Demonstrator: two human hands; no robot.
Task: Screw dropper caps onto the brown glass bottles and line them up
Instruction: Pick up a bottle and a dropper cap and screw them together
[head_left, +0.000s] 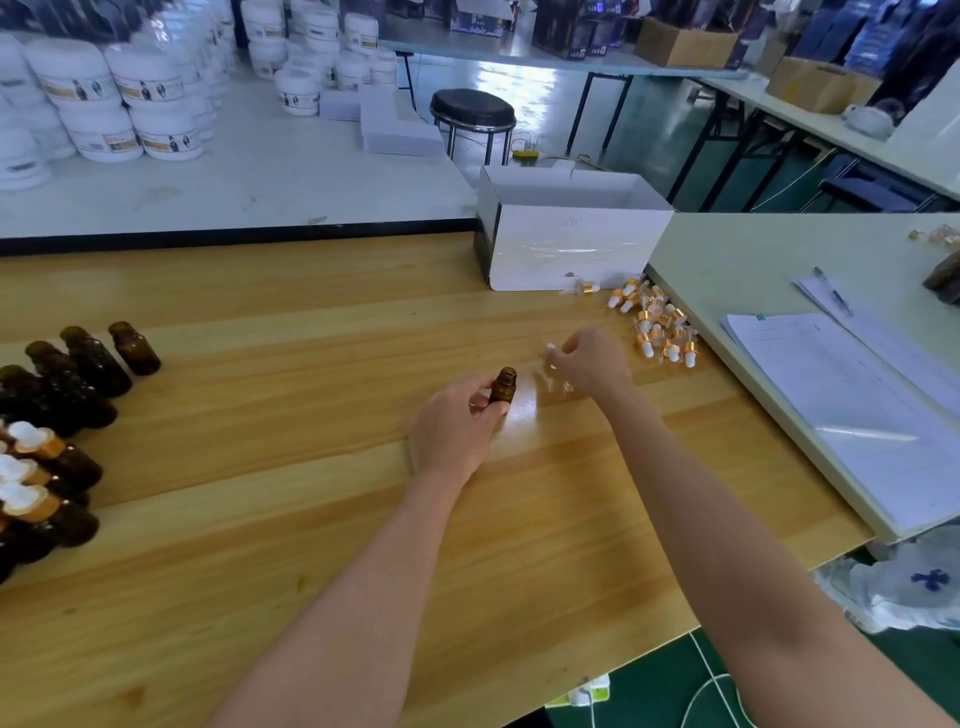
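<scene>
My left hand (457, 426) grips the light, slick, breakable glass bottle (503, 387) by its body; my right hand (589, 364), at its two o'clock, pinches a dropper cap (550, 347).

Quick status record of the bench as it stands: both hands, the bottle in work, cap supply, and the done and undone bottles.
left hand: grips brown bottle, upright, mouth open, no cap
right hand: pinches dropper cap, blurred, right of the bottle, not yet on it
loose caps: pile near right edge of wooden table
uncapped bottles: upright group, far left
capped bottles: left edge, nearer the camera
white box: behind the pile, top open
</scene>
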